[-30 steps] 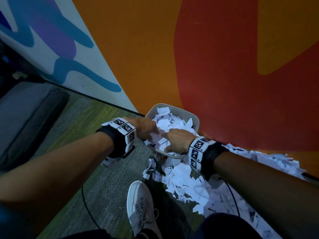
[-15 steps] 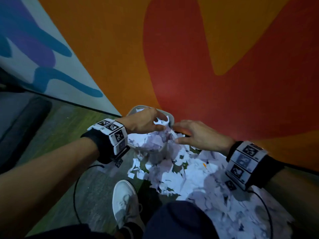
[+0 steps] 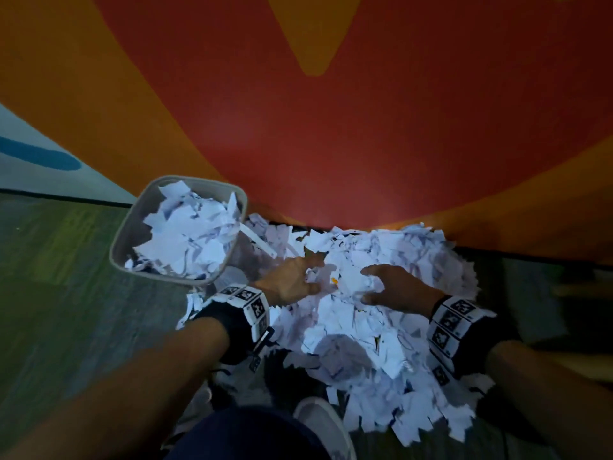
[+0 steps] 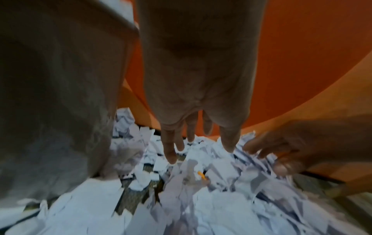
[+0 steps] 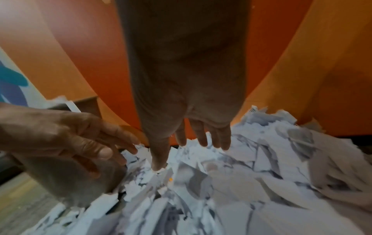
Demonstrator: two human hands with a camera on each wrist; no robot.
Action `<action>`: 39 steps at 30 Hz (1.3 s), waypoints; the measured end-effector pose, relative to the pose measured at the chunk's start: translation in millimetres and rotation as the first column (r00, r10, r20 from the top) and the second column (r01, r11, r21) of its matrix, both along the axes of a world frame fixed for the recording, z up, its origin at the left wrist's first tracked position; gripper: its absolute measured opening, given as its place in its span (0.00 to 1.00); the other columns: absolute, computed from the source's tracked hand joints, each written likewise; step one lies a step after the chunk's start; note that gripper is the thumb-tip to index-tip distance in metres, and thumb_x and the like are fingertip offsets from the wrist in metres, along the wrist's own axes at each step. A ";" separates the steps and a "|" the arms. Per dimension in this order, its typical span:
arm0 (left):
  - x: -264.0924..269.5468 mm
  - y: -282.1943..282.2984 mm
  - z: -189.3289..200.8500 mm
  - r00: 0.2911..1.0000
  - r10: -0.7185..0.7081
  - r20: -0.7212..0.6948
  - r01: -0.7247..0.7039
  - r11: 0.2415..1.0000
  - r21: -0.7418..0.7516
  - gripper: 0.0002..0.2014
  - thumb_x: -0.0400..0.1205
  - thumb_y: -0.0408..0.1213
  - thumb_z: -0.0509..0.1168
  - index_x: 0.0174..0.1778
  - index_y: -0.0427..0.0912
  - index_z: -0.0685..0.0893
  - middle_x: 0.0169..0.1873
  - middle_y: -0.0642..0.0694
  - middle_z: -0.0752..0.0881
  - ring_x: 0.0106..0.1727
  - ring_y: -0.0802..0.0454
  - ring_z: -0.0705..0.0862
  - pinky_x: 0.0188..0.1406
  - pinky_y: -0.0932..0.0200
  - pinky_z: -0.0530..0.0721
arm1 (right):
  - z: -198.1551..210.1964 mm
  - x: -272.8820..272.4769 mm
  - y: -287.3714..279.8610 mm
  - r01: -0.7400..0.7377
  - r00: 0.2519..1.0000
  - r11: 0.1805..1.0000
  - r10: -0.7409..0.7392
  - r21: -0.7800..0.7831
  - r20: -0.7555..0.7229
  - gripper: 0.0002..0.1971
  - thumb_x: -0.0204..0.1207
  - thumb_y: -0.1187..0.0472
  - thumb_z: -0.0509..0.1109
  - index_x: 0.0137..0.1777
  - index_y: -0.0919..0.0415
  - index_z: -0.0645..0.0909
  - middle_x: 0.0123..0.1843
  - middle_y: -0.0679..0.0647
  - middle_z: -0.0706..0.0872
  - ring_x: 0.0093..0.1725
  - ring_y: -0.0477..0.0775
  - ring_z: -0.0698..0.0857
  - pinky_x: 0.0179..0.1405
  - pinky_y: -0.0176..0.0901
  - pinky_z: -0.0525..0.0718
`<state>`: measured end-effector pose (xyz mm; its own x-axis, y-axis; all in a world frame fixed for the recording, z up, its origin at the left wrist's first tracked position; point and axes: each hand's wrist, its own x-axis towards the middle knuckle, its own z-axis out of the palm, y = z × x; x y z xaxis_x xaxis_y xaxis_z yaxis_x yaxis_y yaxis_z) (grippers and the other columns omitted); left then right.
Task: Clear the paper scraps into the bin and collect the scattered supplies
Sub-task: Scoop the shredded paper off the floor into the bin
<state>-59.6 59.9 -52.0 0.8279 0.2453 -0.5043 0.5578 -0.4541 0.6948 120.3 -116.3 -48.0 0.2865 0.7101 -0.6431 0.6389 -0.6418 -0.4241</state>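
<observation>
A big heap of white paper scraps [image 3: 381, 313] lies on the floor against the wall. To its left stands a grey bin [image 3: 132, 227], heaped with scraps. My left hand [image 3: 292, 280] reaches onto the heap just right of the bin, fingers spread and straight [image 4: 171, 152]. My right hand [image 3: 394, 287] hovers over the heap opposite it, fingers extended toward the paper [image 5: 201, 139]. Neither hand holds anything. A small orange object [image 3: 335, 279] peeks out of the scraps between the hands, also in the left wrist view as the orange object [image 4: 201, 174].
An orange and red painted wall [image 3: 331, 127] rises directly behind the heap and bin. Grey-green carpet [image 3: 59, 277] spreads to the left. My white shoe [image 3: 325, 423] and dark trouser knee [image 3: 245, 436] sit at the near edge of the scraps.
Both hands have left the top of the bin and moved right and down onto the floor heap. The view has swung right with them.
</observation>
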 end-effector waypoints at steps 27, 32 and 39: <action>-4.7 -38.6 -105.6 0.984 0.177 -0.033 -0.166 0.963 0.211 0.27 0.76 0.34 0.72 0.70 0.49 0.73 0.65 0.39 0.70 0.60 0.37 0.80 0.62 0.46 0.82 | -83.1 -19.3 14.9 0.103 0.993 0.987 -0.110 0.121 0.050 0.22 0.80 0.66 0.71 0.73 0.65 0.76 0.66 0.65 0.76 0.64 0.63 0.79 0.59 0.41 0.72; 0.7 -13.1 -50.6 0.980 0.160 0.121 -0.186 0.949 0.255 0.26 0.77 0.30 0.72 0.71 0.46 0.74 0.63 0.40 0.71 0.57 0.42 0.78 0.59 0.50 0.79 | -36.8 -11.7 33.1 0.287 0.957 0.932 -0.289 0.224 -0.021 0.21 0.73 0.63 0.80 0.65 0.67 0.83 0.60 0.62 0.85 0.53 0.61 0.86 0.50 0.43 0.80; 9.7 14.5 50.9 0.946 0.115 0.302 -0.224 0.908 0.353 0.23 0.81 0.33 0.69 0.70 0.46 0.70 0.57 0.47 0.66 0.46 0.47 0.74 0.48 0.57 0.71 | 41.9 -7.1 66.4 0.330 0.941 0.833 -0.328 0.445 -0.084 0.22 0.73 0.57 0.79 0.66 0.65 0.83 0.64 0.54 0.84 0.63 0.52 0.83 0.57 0.36 0.72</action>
<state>-49.9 74.5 -1.1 0.8464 0.5212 -0.1095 0.4670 -0.6274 0.6231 113.2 -49.9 -6.1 0.5530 0.7841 -0.2818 0.4212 -0.5549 -0.7174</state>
